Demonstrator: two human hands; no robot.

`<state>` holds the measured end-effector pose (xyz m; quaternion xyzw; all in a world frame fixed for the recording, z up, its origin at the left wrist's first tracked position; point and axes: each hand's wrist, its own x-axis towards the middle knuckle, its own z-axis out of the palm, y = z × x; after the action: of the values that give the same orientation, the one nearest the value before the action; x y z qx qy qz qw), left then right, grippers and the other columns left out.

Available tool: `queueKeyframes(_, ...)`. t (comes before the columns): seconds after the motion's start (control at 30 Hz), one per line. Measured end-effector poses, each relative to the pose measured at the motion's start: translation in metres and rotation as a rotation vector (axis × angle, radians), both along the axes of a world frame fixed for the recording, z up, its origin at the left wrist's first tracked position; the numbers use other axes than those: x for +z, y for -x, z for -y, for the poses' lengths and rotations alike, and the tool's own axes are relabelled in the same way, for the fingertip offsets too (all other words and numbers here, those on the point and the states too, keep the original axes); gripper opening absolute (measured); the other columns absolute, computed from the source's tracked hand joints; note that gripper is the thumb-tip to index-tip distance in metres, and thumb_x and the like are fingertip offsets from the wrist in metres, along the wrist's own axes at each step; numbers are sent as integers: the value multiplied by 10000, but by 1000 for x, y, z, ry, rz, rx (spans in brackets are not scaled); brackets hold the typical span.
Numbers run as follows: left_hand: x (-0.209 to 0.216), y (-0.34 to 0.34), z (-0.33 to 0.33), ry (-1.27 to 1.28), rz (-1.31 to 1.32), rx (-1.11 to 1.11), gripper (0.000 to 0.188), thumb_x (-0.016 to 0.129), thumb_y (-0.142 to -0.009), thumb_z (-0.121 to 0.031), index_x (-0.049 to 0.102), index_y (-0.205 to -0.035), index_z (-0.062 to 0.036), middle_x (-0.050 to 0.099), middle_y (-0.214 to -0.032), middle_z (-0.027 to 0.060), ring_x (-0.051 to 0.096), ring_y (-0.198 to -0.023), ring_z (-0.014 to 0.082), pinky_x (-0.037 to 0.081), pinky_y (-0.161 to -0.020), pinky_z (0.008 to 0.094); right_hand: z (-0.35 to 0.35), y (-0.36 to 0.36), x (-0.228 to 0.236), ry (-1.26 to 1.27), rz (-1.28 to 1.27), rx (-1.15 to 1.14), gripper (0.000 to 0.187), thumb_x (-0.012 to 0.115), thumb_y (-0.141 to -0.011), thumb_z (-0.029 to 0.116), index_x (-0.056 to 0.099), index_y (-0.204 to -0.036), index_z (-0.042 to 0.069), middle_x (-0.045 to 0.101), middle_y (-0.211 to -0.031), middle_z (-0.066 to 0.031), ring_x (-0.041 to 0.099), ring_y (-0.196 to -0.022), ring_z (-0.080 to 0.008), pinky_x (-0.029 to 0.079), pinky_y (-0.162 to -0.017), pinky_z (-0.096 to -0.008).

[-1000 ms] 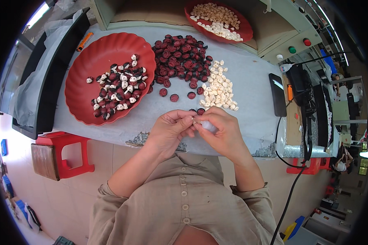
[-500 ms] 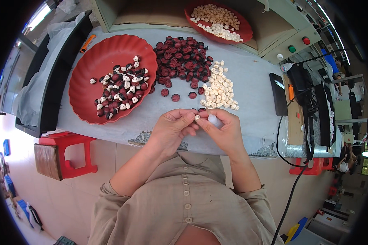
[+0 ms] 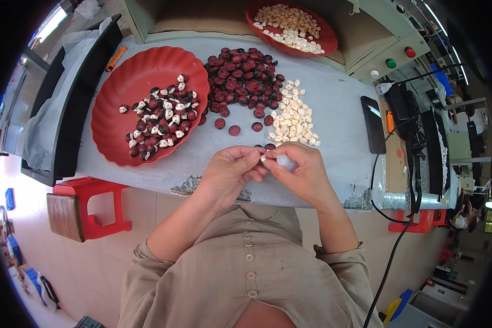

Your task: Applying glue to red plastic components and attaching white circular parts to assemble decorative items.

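Note:
Close to the table's front edge, my left hand (image 3: 228,174) and my right hand (image 3: 306,172) meet with their fingertips together. Between the tips is a small white piece (image 3: 263,158), pinched by my left thumb and fingers; whether a dark red part sits behind it is hidden. My right hand also keeps a small white squeeze bottle (image 3: 286,162) in its curled fingers, and its thumb touches the white piece. Just beyond the fingertips lie a couple of dark red and black rosette-shaped pieces (image 3: 269,146). A heap of white pieces (image 3: 293,117) lies beyond my right hand.
A large heap of dark red rosettes (image 3: 240,76) is at the middle back. The scalloped red tray (image 3: 112,87) on the left holds joined red-and-white pieces. Another red tray (image 3: 331,44) stands in the cabinet (image 3: 361,68). A phone (image 3: 373,126) and cables lie right.
My right hand has shifted slightly, its fingers closing further over the squeeze bottle and the white piece. My left hand has barely moved.

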<state>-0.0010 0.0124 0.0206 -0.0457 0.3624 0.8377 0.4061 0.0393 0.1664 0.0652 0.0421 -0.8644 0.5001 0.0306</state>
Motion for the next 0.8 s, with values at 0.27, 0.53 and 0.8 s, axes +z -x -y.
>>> queueKeyframes(0.27, 3, -4, -3, -9, -43, 70, 204, 512, -816, -110, 537, -935, 53, 589, -796, 101, 546, -660, 130, 458, -589, 224, 4, -5, -12, 138, -76, -43, 170, 618, -706, 51, 573, -859, -9, 564, -732, -65, 539, -651, -105, 422, -542, -207)
queueKeyframes(0.53, 1, -5, 0, 10, -77, 22, 216, 532, -798, -85, 524, -970, 46, 569, -868, 106, 536, -693, 120, 461, -583, 218, -16, -22, -25, 775, 99, -343, 259, 530, -750, -6, 467, -1001, 10, 479, -814, -23, 482, -702, -92, 396, -648, -208)
queueKeyframes(0.8, -4, -15, 0, 153, -298, 27, 164, 478, -802, 7, 523, -953, 53, 555, -794, 107, 505, -549, 109, 440, -500, 218, -23, -32, -46, 714, -35, -391, 196, 518, -754, -13, 466, -940, 20, 486, -793, -36, 478, -698, -96, 394, -655, -223)
